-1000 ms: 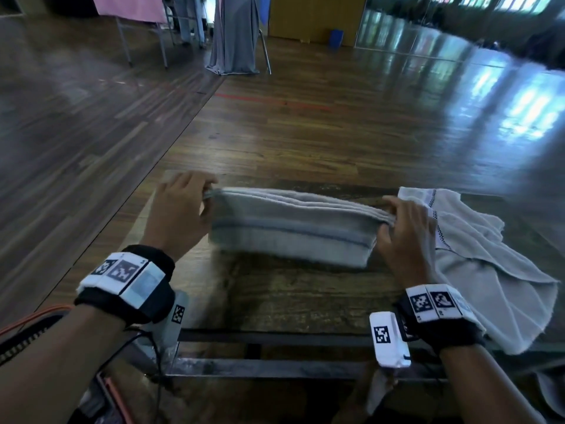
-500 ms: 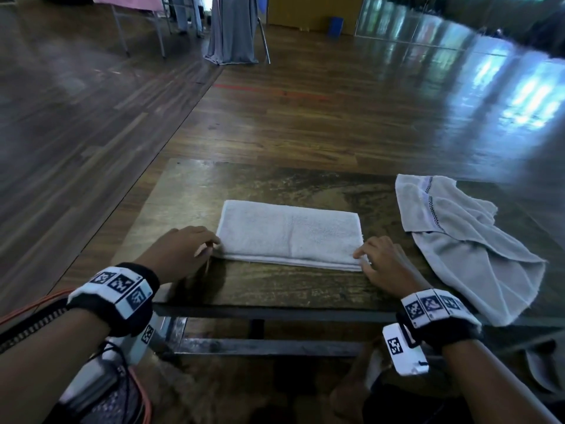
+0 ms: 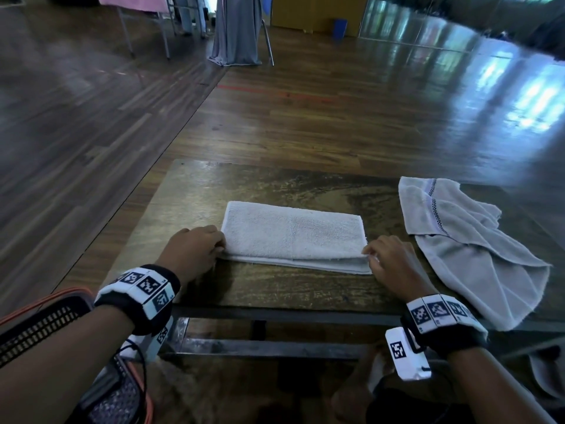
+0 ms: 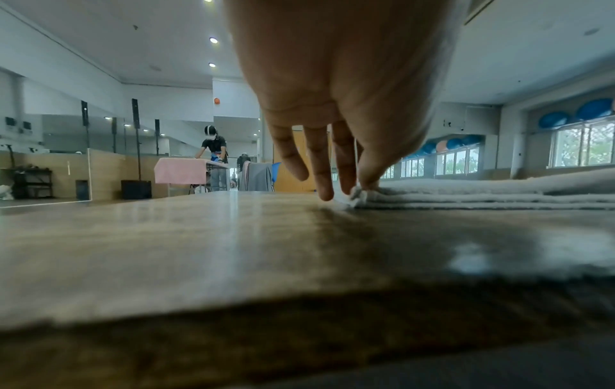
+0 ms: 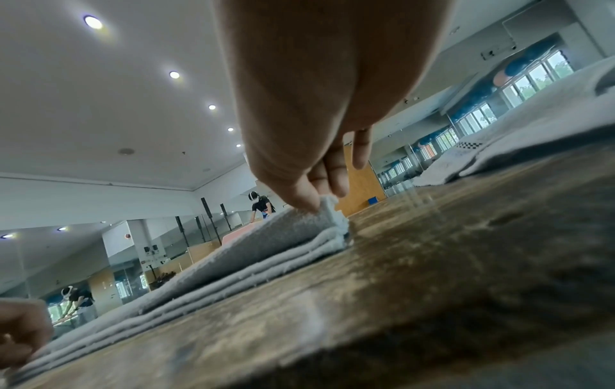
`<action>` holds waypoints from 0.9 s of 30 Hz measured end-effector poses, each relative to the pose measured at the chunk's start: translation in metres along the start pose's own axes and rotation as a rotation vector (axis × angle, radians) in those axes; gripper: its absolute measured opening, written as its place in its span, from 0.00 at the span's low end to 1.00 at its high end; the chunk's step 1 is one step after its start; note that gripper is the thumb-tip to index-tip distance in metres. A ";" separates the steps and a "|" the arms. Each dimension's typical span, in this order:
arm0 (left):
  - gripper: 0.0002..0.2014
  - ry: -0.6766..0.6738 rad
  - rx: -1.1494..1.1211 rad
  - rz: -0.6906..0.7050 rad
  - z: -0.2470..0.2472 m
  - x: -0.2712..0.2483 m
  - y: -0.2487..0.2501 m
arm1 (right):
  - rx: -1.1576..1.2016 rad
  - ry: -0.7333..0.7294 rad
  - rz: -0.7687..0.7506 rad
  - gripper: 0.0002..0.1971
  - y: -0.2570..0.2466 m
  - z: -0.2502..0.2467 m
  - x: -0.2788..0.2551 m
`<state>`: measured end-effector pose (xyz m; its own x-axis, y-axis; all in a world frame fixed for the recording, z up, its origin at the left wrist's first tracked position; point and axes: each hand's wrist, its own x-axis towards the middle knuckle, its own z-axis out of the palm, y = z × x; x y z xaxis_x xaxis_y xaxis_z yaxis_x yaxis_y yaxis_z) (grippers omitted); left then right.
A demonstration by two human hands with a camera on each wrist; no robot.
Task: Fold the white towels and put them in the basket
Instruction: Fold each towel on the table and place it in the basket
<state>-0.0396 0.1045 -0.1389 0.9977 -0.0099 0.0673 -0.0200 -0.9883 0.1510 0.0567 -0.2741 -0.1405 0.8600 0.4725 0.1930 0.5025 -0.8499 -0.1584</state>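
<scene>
A folded white towel lies flat in several layers on the wooden table. My left hand pinches the towel's near left corner between thumb and finger. At the near right corner, my right hand pinches the top layer and holds it slightly lifted. A second, crumpled white towel with a checked stripe lies at the table's right end. An orange-rimmed mesh basket shows at the lower left, below the table edge.
The table's near edge has a metal frame under it. Beyond the table is open wooden floor. Far off stand a grey draped stand and a table with pink cloth, where another person works.
One second ago both hands held the towel up at its ends. They brought the fold down toward me; it now lies flat, and both hands stay at its near corners.
</scene>
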 end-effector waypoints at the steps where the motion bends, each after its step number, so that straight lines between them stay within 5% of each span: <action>1: 0.06 0.007 0.005 0.008 0.001 0.000 0.000 | -0.003 -0.012 -0.001 0.06 0.000 0.001 -0.001; 7: 0.05 0.114 -0.008 0.054 -0.008 0.000 -0.006 | 0.025 0.086 0.013 0.06 0.002 -0.003 -0.002; 12: 0.08 0.000 0.008 0.126 -0.002 -0.009 -0.009 | -0.060 -0.125 0.038 0.08 0.001 0.001 -0.009; 16: 0.11 0.061 0.006 0.171 -0.001 -0.009 -0.005 | -0.060 -0.053 0.006 0.13 -0.003 0.001 -0.013; 27: 0.13 -0.026 0.124 0.114 -0.008 -0.010 0.007 | -0.065 -0.222 0.053 0.12 -0.014 -0.017 -0.024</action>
<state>-0.0500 0.0987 -0.1303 0.9907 -0.1258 0.0512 -0.1270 -0.9917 0.0205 0.0277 -0.2777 -0.1262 0.8873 0.4600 -0.0332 0.4551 -0.8850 -0.0986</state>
